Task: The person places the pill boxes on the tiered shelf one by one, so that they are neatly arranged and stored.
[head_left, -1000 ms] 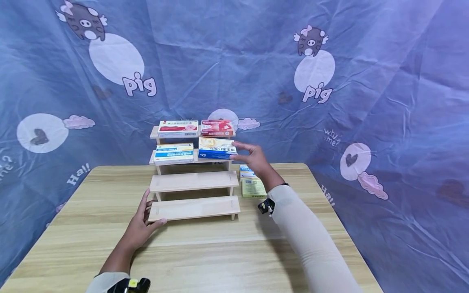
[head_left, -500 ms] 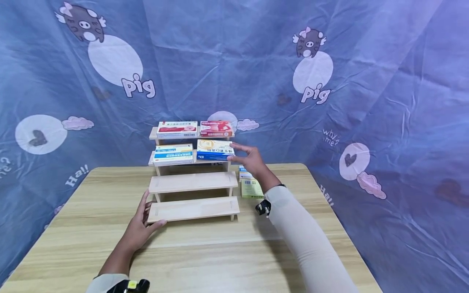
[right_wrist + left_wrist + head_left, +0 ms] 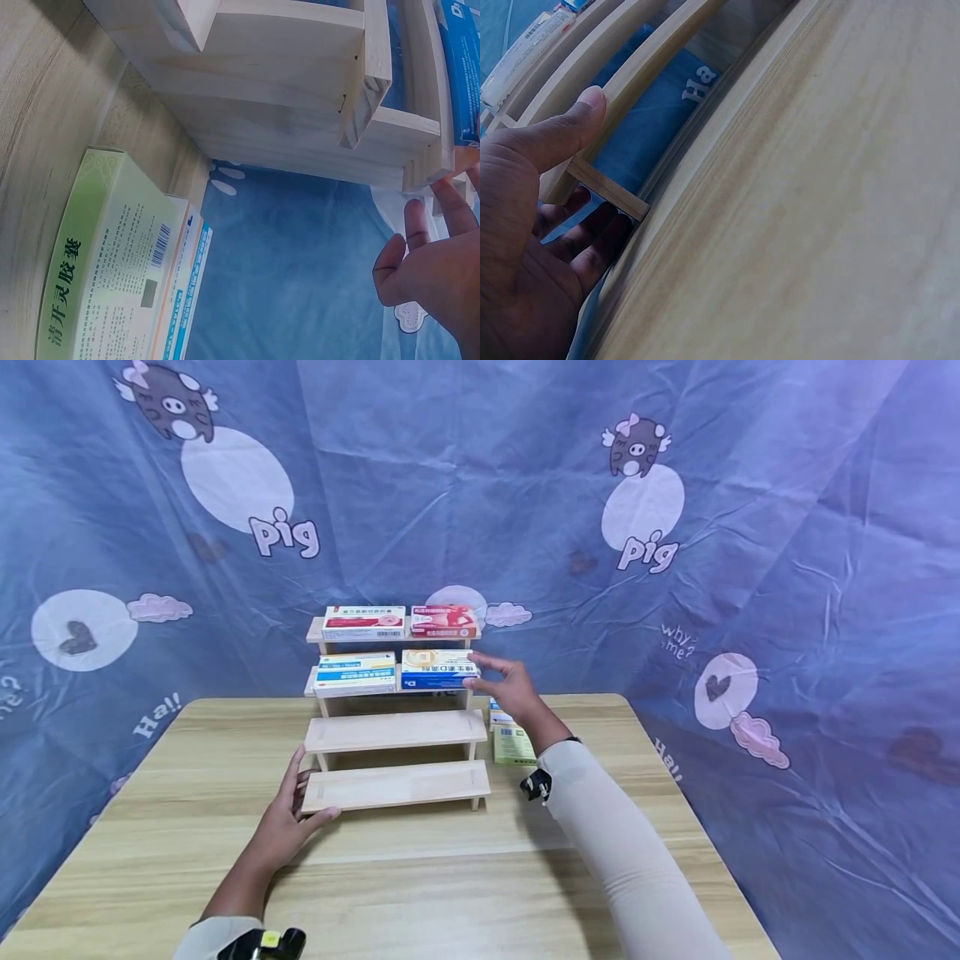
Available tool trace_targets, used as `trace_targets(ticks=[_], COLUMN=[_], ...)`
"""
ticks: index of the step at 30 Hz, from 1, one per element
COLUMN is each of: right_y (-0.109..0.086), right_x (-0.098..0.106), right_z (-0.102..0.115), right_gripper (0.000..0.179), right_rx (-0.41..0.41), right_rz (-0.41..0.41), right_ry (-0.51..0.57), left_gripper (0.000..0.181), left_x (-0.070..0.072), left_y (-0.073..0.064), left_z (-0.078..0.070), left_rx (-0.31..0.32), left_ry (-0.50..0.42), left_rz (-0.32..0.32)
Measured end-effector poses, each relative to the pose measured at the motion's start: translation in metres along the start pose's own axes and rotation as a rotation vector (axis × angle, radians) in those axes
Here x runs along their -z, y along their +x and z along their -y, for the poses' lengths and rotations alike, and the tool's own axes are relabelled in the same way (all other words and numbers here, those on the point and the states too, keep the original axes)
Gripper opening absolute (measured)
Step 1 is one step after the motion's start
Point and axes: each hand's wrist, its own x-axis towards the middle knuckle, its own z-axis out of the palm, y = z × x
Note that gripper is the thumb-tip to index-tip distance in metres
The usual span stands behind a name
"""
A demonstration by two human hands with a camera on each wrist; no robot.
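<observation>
A wooden stepped display rack (image 3: pixel 397 787) stands on the table. On its second tier from the top, at the right, sits a blue-and-white medicine box (image 3: pixel 438 670). My right hand (image 3: pixel 513 689) pinches that box's right end between thumb and fingers; the right wrist view shows only part of the box (image 3: pixel 463 67). Left of it lies a white, blue and yellow medicine box (image 3: pixel 356 674), with a narrow gap between them. At the bottom tier's left end, my left hand (image 3: pixel 285 827) grips the rack, its thumb on the front edge and its other fingers behind and below.
The top tier bears a white-and-red medicine box (image 3: pixel 364 622) and a red medicine box (image 3: pixel 445 622). Right of the rack, a green medicine box (image 3: pixel 513 746) and a white-and-blue medicine box (image 3: pixel 500 713) lie on the table (image 3: pixel 420 893). A blue curtain (image 3: pixel 480 527) hangs behind.
The blue-and-white medicine box has shifted slightly left and down, and now sits level on its tier. My right hand moved with it. The left hand has stayed on the rack.
</observation>
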Motion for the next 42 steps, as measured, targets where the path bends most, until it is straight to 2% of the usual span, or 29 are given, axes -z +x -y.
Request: trace_targets(ticks=[8, 16, 25, 36, 42], right_y=[0.001, 0.001, 0.0, -0.003, -0.01], right_x=[0.0, -0.001, -0.001, 0.005, 0.015], right_z=[-0.003, -0.003, -0.003, -0.01, -0.016], right_gripper=[0.055, 0.057, 0.058, 0.071, 0.077], right_rx=[0.021, 0.005, 0.008, 0.034, 0.003], right_rz=[-0.009, -0.021, -0.029, -0.018, -0.031], right_ry=[-0.001, -0.006, -0.022, 0.034, 0.051], left_gripper=[0.123, 0.124, 0.123, 0.123, 0.124], left_x=[0.0, 0.0, 0.0, -0.001, -0.002], left_y=[0.001, 0.0, 0.0, 0.001, 0.001], left_z=[0.003, 0.004, 0.003, 0.007, 0.007], left_rx=[0.002, 0.029, 0.017, -0.014, -0.01], left_ry=[0.011, 0.02, 0.022, 0.016, 0.019], left_rz=[0.001, 0.006, 0.003, -0.012, -0.009])
